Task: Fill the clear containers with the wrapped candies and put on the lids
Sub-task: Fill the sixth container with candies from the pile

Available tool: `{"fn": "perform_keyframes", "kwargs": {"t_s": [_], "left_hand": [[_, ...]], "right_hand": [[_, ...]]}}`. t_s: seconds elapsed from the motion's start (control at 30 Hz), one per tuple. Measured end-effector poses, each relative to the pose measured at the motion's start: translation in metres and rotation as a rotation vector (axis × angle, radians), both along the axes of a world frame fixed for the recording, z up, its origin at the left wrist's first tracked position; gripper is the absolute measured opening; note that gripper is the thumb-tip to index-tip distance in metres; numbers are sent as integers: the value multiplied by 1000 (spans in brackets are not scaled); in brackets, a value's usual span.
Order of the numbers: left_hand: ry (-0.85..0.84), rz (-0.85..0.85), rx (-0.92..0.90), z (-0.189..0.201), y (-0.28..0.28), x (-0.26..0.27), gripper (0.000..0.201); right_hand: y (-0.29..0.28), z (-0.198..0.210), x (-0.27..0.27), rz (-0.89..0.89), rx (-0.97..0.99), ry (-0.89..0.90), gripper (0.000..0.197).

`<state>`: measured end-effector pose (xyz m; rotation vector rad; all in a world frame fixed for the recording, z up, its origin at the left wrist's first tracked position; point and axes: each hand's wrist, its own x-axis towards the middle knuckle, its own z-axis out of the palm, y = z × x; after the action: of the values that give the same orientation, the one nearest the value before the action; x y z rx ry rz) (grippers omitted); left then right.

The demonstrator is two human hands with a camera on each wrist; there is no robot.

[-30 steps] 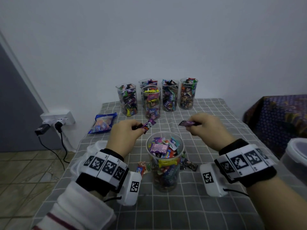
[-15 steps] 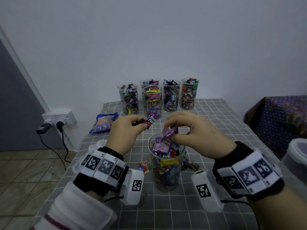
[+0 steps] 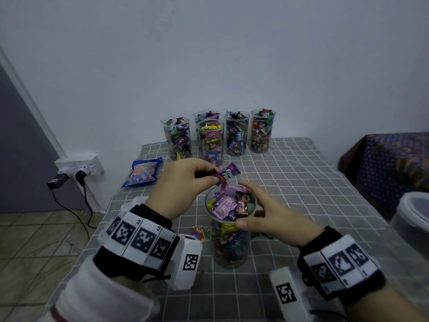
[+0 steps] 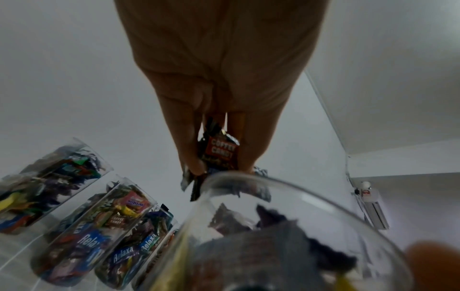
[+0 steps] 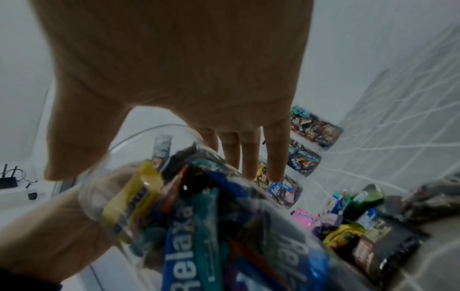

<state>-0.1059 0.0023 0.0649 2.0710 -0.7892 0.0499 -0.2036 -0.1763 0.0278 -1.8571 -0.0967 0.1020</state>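
Note:
A clear container (image 3: pixel 229 240), piled to the rim with wrapped candies, stands at the middle of the grey checked table (image 3: pixel 301 182). My left hand (image 3: pixel 214 176) hovers just behind its rim and pinches a purple candy (image 3: pixel 228 174) together with a dark coffee candy (image 4: pixel 221 151). My right hand (image 3: pixel 249 203) holds nothing. It spans the right side of the rim, with straight fingers (image 5: pixel 248 153) along the far side and the thumb against the near side. No lid shows on this container.
Several filled, lidless containers (image 3: pixel 210 140) stand in a row at the back. A blue snack bag (image 3: pixel 142 174) lies at back left. Loose candies (image 3: pixel 198 232) lie beside the container, more to its right (image 5: pixel 348 216). A white-lidded tub (image 3: pixel 413 219) is at the right edge.
My right hand carried a purple candy over the container, let it go inside, and came down against the rim. My left hand stayed put with its candies.

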Motion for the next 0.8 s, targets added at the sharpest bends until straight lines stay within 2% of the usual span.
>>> {"fn": "perform_keyframes", "kwargs": {"t_s": [0.13,0.23,0.37,0.53,0.67,0.8], "left_hand": [[-60,-94,82,1,-1,-1,13],[20,-128,-4,1,-1,1,10],[21,-68,-4,-6,-4,9,9],[206,-73,-34,-17,-8,11,23],[213,-71,-85,-22,-4,11,15],[217,-110,-114,-24,-4,7,19]], "right_hand": [[0,-6,3,21,76,-30,72],[0,-11,6,24,111,-32,75],[-2,-14,7,6,98,-42,80],[-1,-16,6,-1,98,-34,77],[0,-18,5,-17,99,-26,76],[0,-20,5,-19,123,-21,75]]}}
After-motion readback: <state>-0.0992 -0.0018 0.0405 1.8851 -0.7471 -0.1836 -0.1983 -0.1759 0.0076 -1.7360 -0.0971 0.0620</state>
